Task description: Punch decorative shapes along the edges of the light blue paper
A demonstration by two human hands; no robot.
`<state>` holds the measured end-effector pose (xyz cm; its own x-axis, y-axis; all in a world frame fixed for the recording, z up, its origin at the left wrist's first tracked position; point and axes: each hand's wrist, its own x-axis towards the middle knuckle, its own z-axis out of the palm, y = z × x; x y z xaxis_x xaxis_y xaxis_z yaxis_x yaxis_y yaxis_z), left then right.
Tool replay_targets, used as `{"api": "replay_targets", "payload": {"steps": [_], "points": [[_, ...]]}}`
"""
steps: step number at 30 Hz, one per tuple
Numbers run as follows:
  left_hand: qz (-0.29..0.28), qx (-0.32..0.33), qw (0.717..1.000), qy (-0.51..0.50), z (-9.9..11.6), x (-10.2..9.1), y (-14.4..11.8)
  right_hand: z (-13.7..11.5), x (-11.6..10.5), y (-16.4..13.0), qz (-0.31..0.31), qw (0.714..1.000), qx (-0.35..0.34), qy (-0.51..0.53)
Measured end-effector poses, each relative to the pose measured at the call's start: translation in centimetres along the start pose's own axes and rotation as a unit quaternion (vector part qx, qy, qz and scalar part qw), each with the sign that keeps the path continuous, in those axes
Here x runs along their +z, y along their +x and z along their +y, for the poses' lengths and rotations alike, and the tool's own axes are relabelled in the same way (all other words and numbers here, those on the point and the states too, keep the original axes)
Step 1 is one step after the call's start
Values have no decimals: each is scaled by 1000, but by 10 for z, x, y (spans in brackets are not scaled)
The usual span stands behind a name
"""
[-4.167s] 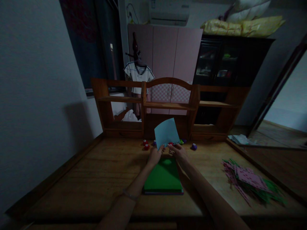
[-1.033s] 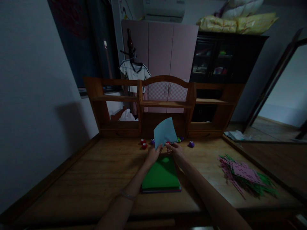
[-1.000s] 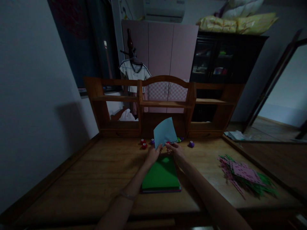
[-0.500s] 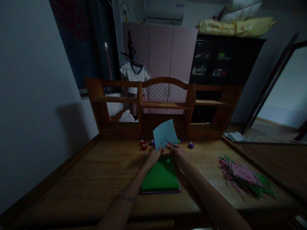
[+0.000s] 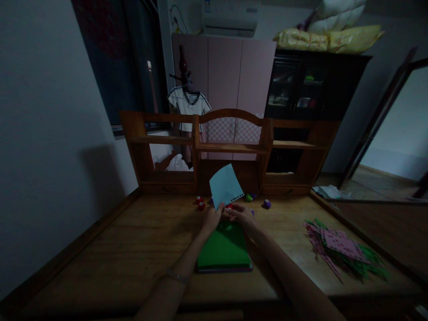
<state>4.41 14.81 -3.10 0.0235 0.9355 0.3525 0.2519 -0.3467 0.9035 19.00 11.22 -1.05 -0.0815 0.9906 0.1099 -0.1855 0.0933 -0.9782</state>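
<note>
Paper sheet (image 5: 224,186), pale blue, held upright above the far end of the green stack (image 5: 224,245) on the wooden desk (image 5: 133,249). Left hand (image 5: 211,220) pinches the sheet's lower corner; right hand (image 5: 241,215) closes on a small red punch (image 5: 229,207) at the lower edge, where a row of punched notches shows. For an even border, the edge likely needs to sit fully in the punch slot, with the sheet kept taut and level. Other punches (image 5: 266,204) lie near the shelf unit (image 5: 230,147); punched sheets (image 5: 344,252) are piled at right.
</note>
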Motion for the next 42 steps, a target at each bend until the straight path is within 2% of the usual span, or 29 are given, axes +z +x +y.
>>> {"api": "replay_targets", "payload": {"steps": [4, 9, 16, 23, 27, 31, 37, 42], "points": [[0, 7, 1000, -5, 2, 1, 0, -1, -1, 3, 14, 1000, 4, 7], [4, -20, 1000, -6, 6, 0, -2, -4, -3, 3, -2, 1000, 9, 26], [46, -39, 998, -17, -4, -1, 2, -4, -6, 8, 37, 997, 39, 64], [81, -52, 993, -62, -7, -3, 5, -18, -26, 17, 80, 987, 11, 143], [78, -54, 992, -88, -7, -1, 5, -18, -38, 20, 79, 981, -8, 175], [77, -65, 991, -89, -6, -2, 5, -16, -40, 20, 84, 987, -7, 134], [82, -59, 992, -76, -7, -3, 6, -12, -36, 23, 130, 990, 12, 46], [87, -68, 991, -69, -14, -1, 9, -11, -32, 24, 93, 991, -18, 92]]}}
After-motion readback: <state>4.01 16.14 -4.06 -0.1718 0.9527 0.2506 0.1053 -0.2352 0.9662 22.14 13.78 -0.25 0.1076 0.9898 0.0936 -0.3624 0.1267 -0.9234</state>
